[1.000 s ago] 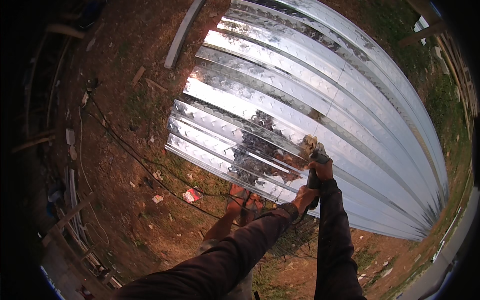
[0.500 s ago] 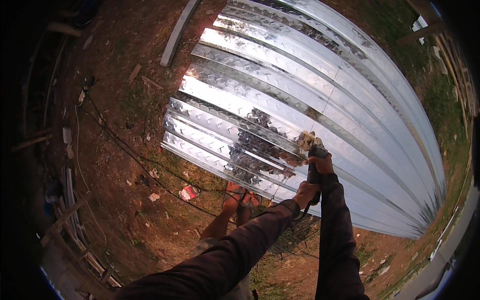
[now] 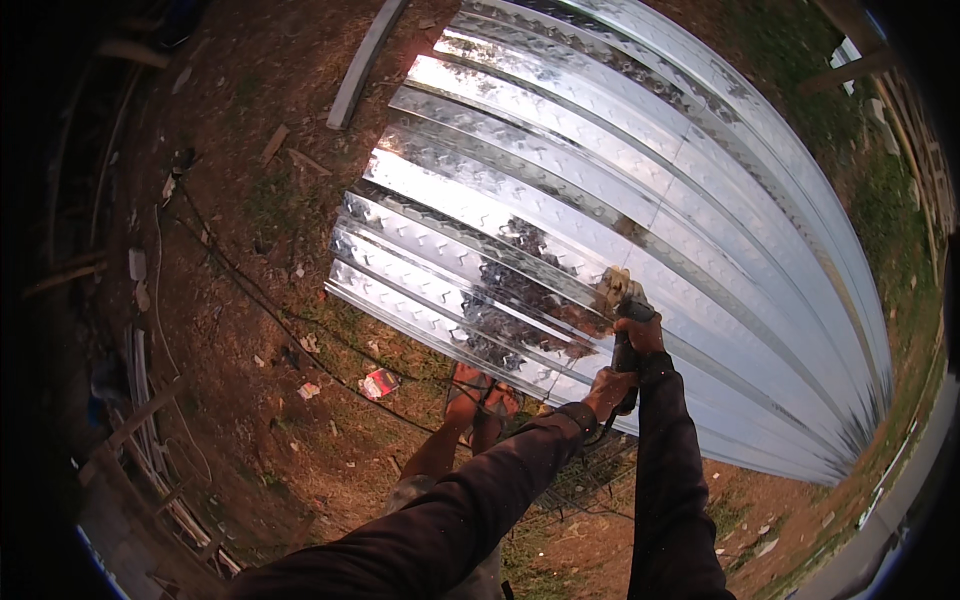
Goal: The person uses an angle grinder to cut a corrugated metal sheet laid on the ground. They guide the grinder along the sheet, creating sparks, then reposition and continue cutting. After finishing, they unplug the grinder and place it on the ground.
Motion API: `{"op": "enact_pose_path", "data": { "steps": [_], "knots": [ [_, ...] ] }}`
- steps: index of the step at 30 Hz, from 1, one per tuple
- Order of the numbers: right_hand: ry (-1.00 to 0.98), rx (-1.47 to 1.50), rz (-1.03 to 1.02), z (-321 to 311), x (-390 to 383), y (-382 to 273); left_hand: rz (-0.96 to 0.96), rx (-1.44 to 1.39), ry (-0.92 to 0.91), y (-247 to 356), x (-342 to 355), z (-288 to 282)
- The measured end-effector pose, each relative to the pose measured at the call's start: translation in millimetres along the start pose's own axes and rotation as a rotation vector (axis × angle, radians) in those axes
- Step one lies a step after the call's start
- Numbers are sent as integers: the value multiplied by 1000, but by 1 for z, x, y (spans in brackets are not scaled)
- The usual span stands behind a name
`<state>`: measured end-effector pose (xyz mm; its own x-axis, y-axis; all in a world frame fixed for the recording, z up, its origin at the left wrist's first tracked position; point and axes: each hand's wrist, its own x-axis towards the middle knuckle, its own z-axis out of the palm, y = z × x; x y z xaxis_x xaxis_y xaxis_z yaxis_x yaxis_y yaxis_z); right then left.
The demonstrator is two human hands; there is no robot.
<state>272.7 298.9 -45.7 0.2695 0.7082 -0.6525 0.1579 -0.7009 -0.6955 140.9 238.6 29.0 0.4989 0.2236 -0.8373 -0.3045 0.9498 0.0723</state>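
A large shiny silver ribbed metal sheet (image 3: 600, 140) with an embossed pattern spreads across the upper right, its lower edge near my sandalled feet (image 3: 470, 400). A dark hand-held power tool (image 3: 626, 352), seemingly an angle grinder, rests at a thin line across the sheet. My right hand (image 3: 642, 332) is closed round the upper part of the tool, near its head. Just below and to the left, my left hand (image 3: 612, 385) grips the tool's lower body, a cord trailing beneath. The tool's disc is hard to make out.
Bare dirt and patchy grass (image 3: 250, 330) surround the sheet. A grey beam (image 3: 362, 70) lies at its upper left. A black cable (image 3: 240, 270) runs over the ground, past a red-and-white scrap (image 3: 380, 383). Planks and bars (image 3: 150, 430) line the left, with more lumber (image 3: 910, 160) at the right rim.
My hands and the tool have shifted very slightly, staying on the same line across the sheet; the view has moved a little. Both hands keep their grip.
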Motion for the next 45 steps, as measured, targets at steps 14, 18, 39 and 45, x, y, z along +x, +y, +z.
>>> {"op": "enact_pose_path", "data": {
  "steps": [14,18,39,45],
  "knots": [
    [30,-25,216,-4,4,9,130,78,-52,-6,-1,-2],
    [18,30,137,10,-16,-16,112,57,-24,-6,-5,-9],
    [100,119,1,-21,-78,-76,114,496,-43,16,-51,13],
    [155,143,92,-1,-85,-70,-169,609,-162,46,-100,-85]
  ]
}}
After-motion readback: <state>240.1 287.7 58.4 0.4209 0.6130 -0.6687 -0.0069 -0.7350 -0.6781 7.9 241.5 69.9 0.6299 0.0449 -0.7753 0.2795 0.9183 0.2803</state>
